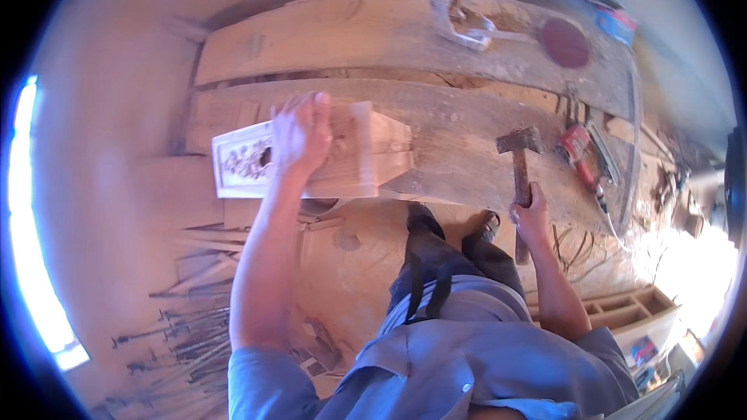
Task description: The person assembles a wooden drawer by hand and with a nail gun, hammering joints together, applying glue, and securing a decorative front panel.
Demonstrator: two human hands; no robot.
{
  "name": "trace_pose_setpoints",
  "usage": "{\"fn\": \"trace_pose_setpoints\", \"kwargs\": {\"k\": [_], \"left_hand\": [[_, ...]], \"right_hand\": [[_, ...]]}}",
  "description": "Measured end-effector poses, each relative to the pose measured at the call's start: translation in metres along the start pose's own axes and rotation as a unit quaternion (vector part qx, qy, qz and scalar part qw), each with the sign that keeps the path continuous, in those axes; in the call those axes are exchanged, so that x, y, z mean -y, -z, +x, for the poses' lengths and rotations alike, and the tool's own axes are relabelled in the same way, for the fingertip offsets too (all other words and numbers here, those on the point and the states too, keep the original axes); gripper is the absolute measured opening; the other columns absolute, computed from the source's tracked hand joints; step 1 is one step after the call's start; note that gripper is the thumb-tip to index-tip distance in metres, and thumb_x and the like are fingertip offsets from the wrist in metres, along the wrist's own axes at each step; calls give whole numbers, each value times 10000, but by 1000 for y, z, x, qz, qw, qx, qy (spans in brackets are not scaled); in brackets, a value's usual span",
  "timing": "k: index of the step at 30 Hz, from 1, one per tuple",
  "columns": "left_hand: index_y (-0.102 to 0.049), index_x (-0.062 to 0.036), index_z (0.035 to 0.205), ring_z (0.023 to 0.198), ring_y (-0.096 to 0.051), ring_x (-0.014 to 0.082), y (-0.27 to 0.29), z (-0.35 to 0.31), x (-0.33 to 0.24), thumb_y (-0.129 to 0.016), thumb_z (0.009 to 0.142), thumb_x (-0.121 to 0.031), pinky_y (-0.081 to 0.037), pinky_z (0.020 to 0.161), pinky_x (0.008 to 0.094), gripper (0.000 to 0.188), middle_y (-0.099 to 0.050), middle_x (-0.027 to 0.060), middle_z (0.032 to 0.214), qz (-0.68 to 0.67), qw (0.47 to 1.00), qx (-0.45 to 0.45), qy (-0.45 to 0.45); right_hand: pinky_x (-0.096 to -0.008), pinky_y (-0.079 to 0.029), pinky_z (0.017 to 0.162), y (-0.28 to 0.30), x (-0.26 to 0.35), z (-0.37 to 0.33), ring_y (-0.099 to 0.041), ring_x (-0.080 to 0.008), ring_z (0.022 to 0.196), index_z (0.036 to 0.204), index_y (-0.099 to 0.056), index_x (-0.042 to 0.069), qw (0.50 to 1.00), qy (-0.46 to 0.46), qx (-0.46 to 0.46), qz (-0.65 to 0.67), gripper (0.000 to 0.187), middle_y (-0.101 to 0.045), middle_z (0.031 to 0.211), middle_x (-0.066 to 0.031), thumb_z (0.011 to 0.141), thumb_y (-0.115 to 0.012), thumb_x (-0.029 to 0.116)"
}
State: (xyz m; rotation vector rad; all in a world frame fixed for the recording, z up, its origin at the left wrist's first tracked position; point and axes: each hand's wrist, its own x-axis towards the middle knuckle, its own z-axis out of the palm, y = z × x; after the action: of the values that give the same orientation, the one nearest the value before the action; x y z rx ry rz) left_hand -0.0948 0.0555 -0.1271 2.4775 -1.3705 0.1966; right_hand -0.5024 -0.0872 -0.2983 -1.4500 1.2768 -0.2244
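A pale wooden box (342,152) with a carved floral front panel (245,159) lies on its side at the bench's near edge. A dark hole shows among the carving. My left hand (302,136) grips the box across its upper side, with fingers bent over it and partly blurred. My right hand (532,218) is closed round the handle of a hammer (520,141). The worn, dark hammer head is raised to the right of the box, apart from it. Its handle end sticks out below my fist.
The plank workbench (459,140) has a gap between its boards. A red power tool (576,144) with a cord, a dark red sanding disc (565,43) and a whitish curved piece (459,19) lie on it. Clamps (191,342) crowd the floor at left; a compartmented wooden tray (634,307) stands right.
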Motion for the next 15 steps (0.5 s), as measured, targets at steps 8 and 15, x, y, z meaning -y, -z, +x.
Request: {"fn": "trace_pose_setpoints", "kwargs": {"k": [8,15], "left_hand": [[-652,-52,1185,1105,-539,361,16,-30,-5,-524,1000,-265,-375,1037,487,310,-640,161,1104,19,998,-57,-26],[-622,-51,1244,1128,-518,368,13,-38,-10,-544,983,-262,-352,1067,487,344,-621,168,1122,12,998,-57,0]], "right_hand": [[-434,-488,561,3,127,-36,-683,-342,631,960,-532,1,963,217,99,-125,278,-645,739,-188,929,-707,215],[-509,-517,598,0,239,-71,-688,-408,738,1028,-536,44,853,436,103,-268,283,-660,785,-213,911,-717,227]]}}
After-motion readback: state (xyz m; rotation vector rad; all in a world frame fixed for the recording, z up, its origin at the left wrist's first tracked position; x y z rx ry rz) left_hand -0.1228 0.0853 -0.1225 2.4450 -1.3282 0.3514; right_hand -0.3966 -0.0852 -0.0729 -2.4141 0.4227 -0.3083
